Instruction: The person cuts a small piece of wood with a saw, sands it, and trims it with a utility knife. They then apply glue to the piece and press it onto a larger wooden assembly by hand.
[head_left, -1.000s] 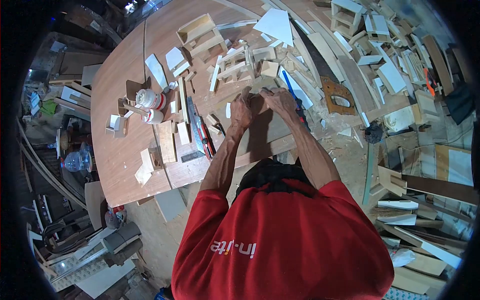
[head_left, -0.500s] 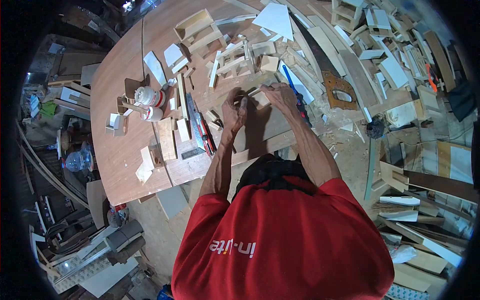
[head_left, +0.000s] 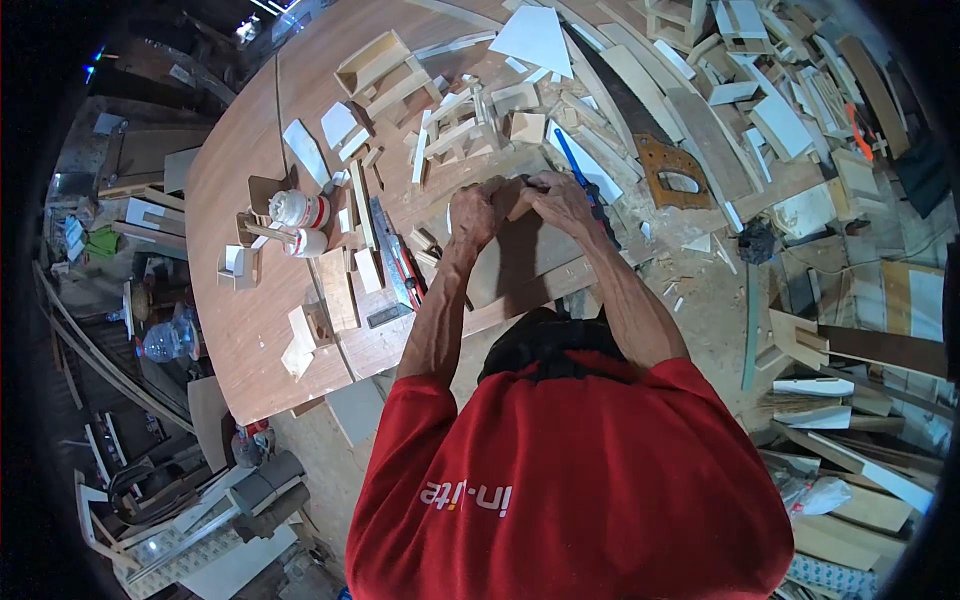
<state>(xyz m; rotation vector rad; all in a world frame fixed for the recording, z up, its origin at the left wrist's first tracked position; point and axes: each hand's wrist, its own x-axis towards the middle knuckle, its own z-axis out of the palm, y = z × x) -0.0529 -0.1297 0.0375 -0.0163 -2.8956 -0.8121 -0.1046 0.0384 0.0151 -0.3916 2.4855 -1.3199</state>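
Observation:
Over the near part of the table, my left hand [head_left: 473,212] and my right hand [head_left: 560,203] are close together with curled fingers. Between them they grip a small wooden piece [head_left: 518,206], mostly covered by the fingers. A flat board [head_left: 490,270] lies beneath, in the shadow of my arms. To the left are small wood blocks [head_left: 426,243], a red-and-black tool [head_left: 407,275] and a metal blade-like strip [head_left: 384,235]. A long blue tool [head_left: 572,158] lies just past my right hand, on a white offcut.
A wooden-handled handsaw [head_left: 672,178] lies to the right. White jars [head_left: 300,210] stand left on the table [head_left: 225,330]. Small wooden frames [head_left: 385,70] are at the back. Wood offcuts [head_left: 785,125] are piled at right, and more scraps cover the floor.
My hands have drawn closer together around the wooden piece, and the fingers now cover more of it. The camera view has shifted slightly.

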